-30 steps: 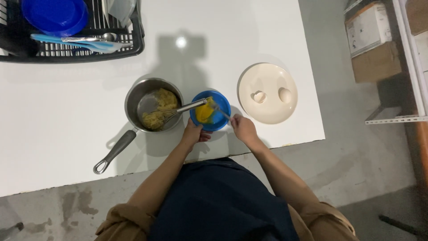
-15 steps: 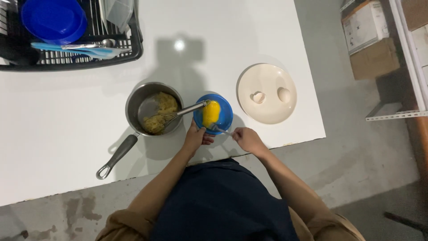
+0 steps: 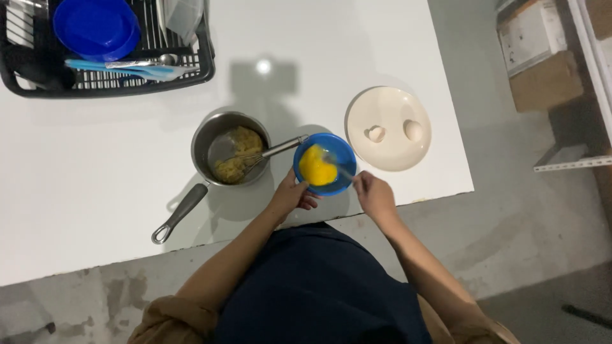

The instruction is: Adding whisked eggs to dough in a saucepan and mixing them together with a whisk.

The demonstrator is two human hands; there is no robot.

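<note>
Seen from above, a black dish rack (image 3: 108, 76) holding a blue container (image 3: 95, 28) sits at the far left corner of the white desk (image 3: 95, 165), well apart from the blue bowl (image 3: 325, 164) that anchors the scene. Just left of the bowl stands a steel saucepan (image 3: 231, 148) with yellowish food in it, its dark handle (image 3: 180, 213) angled toward the near edge of the desk; a whisk (image 3: 268, 153) rests in the pan, its long axis running from the pan's middle up toward the bowl's left rim. The person's left hand (image 3: 290, 197) cups the near left side of the bowl, its grip pressed against the wall and steadying it. The bowl holds beaten yellow egg (image 3: 317, 167). The right hand (image 3: 375, 194) lies just right of the bowl, its grip pinched on a slim utensil (image 3: 341, 169), blurred, whose tip reaches leftward into the egg; this hand is the nearer to the mixture. Farther right of the bowl, a cream plate (image 3: 389, 108) carries two pale egg-like pieces (image 3: 376, 133) near its centre.
</note>
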